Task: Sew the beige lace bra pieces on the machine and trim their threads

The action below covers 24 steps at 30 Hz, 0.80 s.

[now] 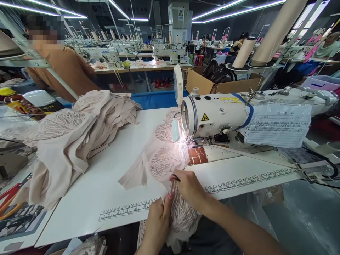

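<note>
Pale pink lace bra pieces (162, 162) run in a chain from under the lit needle area of a white sewing machine (215, 111) down over the table's front edge. My left hand (157, 216) is closed, pinching the fabric between thumb and fingers just at that edge. Just above and to the right, my right hand (190, 186) is closed around a small dark tool (174, 177), its tip at the fabric; its kind is mostly hidden by the fingers. More lace (183, 212) hangs below both hands, towards my lap.
A heap of matching pink pieces (79, 131) lies on the table's left. Orange-handled scissors (12, 210) rest at far left. Printed rulers (127, 209) line the front edge. A handwritten sheet (277, 124) hangs on the machine. Behind stand a cardboard box (199, 80) and a co-worker (61, 67).
</note>
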Available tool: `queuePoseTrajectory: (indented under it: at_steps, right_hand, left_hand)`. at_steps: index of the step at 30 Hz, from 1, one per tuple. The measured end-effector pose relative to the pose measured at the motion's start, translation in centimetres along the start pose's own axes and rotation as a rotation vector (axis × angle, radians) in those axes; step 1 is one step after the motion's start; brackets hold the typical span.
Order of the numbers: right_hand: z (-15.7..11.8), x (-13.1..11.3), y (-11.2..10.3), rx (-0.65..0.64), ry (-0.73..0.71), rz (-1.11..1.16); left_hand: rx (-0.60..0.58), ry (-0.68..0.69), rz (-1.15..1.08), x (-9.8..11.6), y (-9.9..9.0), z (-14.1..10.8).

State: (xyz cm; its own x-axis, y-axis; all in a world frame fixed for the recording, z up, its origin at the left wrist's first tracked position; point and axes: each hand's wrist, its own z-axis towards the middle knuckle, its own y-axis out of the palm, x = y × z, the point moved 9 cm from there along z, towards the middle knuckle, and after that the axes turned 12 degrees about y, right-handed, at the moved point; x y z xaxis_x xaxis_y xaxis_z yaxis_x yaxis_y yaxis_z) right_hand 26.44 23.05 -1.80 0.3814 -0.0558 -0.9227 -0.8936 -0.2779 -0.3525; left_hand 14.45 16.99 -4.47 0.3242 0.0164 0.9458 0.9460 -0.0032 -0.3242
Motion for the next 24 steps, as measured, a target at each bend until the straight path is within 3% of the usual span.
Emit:
queuePoseTrajectory:
  at_steps: [4, 8, 10, 12, 16, 21, 24]
  right_hand:
    - [-0.2, 0.1, 0.1, 0.058, -0.007, 0.072]
    - [-0.6, -0.1, 0.6, -0.18, -0.003, 0.127]
    - [-1.3, -0.6, 1.3, -0.314, -0.031, 0.103]
    - [-2.1, -1.0, 2.0, -0.37, -0.058, 0.042]
    - [-2.6, -1.6, 3.5, -0.311, -0.108, -0.033]
    - [-2.5, -2.2, 5.1, -0.262, -0.187, -0.019]
    - [-2.5, -1.6, 4.0, -0.212, -0.151, -0.038]
  left_hand:
    - [0.003, -0.155, -0.305, -1.3, 0.4, -0.4]
    - [0.086, -0.277, -0.665, -0.8, -0.5, 2.0]
    - [0.176, -0.292, -0.609, -0.7, -1.8, 3.4]
    - [0.261, -0.285, -0.382, -0.7, -3.4, 4.0]
    - [0.367, -0.265, -0.054, -0.6, -5.4, 3.6]
    - [0.345, -0.242, -0.021, -1.1, -5.8, 3.5]
    - [0.309, -0.217, -0.027, -1.2, -6.0, 3.7]
